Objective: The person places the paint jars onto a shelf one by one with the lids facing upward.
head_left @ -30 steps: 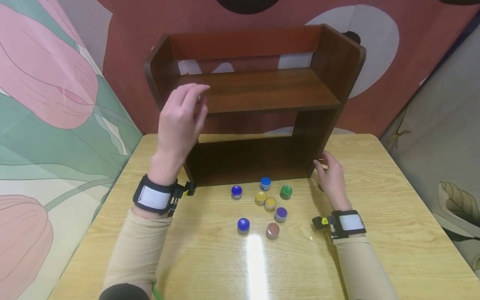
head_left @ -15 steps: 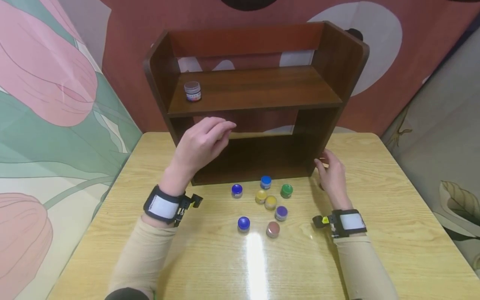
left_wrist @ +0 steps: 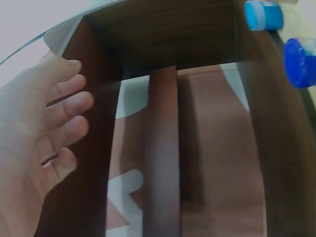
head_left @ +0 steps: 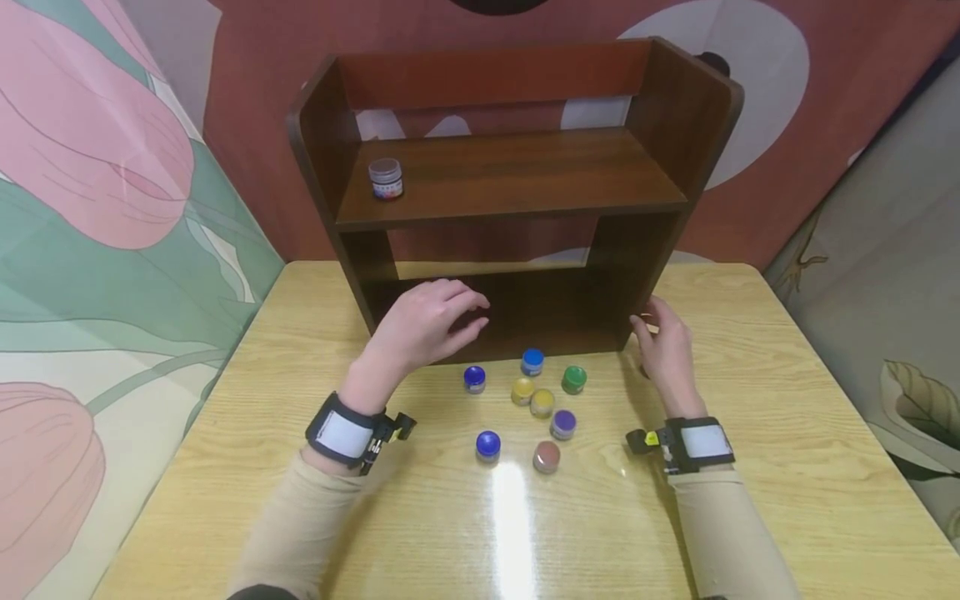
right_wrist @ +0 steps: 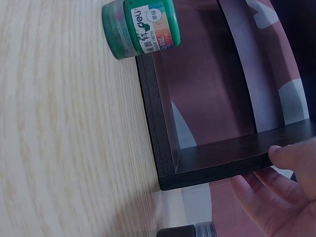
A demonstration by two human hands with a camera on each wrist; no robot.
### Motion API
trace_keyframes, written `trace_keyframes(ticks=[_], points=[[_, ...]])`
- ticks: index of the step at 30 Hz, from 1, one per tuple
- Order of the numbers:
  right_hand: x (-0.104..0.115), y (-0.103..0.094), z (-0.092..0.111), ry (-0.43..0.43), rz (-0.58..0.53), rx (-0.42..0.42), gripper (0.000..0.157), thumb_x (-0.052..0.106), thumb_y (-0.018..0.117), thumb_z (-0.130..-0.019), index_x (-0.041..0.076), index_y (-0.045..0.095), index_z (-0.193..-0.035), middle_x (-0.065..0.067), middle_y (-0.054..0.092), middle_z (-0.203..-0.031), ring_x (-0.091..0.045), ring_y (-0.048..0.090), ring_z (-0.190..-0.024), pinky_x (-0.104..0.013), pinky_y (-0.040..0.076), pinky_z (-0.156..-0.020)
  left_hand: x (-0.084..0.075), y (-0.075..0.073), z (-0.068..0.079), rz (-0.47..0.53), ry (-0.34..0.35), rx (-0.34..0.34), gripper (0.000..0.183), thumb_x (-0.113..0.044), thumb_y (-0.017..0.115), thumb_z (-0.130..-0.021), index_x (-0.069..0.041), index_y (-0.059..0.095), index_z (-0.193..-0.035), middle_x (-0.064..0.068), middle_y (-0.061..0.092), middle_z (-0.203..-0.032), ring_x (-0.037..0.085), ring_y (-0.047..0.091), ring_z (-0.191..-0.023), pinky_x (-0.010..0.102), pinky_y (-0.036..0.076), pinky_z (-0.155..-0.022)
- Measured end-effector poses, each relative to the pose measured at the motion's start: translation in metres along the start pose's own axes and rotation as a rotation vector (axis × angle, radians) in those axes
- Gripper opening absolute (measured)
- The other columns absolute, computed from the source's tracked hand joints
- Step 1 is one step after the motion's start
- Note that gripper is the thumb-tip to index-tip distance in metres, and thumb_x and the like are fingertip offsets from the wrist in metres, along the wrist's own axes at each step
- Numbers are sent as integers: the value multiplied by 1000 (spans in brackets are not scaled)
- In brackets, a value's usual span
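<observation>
My left hand (head_left: 431, 325), fingers loosely bent and holding nothing, hovers before the lower opening of a dark brown wooden shelf (head_left: 510, 212). In the left wrist view its fingers (left_wrist: 69, 128) overlap the upper board, apart from any jar. At the shelf's right side panel, my right hand (head_left: 666, 346) grips the edge; the right wrist view shows the thumb (right_wrist: 284, 157) on the front edge and fingers behind the panel. One small paint jar (head_left: 386, 179) with a greyish lid stands upright on the upper board's left end.
Before the shelf stand small paint jars: blue (head_left: 474, 379), lighter blue (head_left: 532, 362), green (head_left: 574, 379), two yellow (head_left: 542, 403), purple (head_left: 563, 424), another blue (head_left: 488, 446) and brown (head_left: 547, 457). A dark jar (right_wrist: 185, 231) sits outside the right panel. Patterned cloth (head_left: 97, 208) surrounds the table.
My left hand has let go of the greyish-lidded paint jar on the upper board and come down and right, its fingers spreading. The right hand stays at the side panel.
</observation>
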State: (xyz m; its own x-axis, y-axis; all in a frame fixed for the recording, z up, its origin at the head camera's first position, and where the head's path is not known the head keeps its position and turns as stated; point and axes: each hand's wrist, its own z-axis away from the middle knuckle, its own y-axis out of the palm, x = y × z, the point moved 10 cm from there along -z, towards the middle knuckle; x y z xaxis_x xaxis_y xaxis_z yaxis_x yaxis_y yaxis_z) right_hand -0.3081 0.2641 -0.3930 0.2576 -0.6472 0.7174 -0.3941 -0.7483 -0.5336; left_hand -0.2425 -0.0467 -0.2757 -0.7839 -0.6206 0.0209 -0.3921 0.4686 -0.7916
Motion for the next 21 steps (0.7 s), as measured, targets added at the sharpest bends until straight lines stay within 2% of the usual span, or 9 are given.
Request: trace_keyframes(ticks=[4,10,14,21], points=[[0,0,0,2,5,-3,33,6,56,-96,-3,57,-128,-28,65,-120,-44,64,-106,-54,56,-85,5,29,9,56,-72,132,28,-34,69,-88,-13,72,-105,2,73,-97,17,66,-82,31,56,-74],[0,0,0,7,10,0,33,7,56,-97,-3,57,-127,-28,65,-120,-43,64,-106,-54,56,-85,16,71,30,98,-231,347,38,-41,72,-84,-15,70,-113,2,73,-101,15,64,-83,30,54,-73],[0,0,0,6,18,2,32,8,55,-97,-3,57,-127,-27,65,-120,-42,64,-106,-54,56,-85,21,83,41,103,-317,415,42,-43,73,-83,-18,69,-116,2,73,-106,15,64,-84,31,54,-73],[2,-2,0,4,22,-8,31,7,55,-97,-3,57,-126,-27,65,-120,-42,64,-106,-54,56,-85,20,97,50,134,-395,518,48,-37,76,-81,-17,66,-123,6,71,-114,19,64,-92,37,54,-80]])
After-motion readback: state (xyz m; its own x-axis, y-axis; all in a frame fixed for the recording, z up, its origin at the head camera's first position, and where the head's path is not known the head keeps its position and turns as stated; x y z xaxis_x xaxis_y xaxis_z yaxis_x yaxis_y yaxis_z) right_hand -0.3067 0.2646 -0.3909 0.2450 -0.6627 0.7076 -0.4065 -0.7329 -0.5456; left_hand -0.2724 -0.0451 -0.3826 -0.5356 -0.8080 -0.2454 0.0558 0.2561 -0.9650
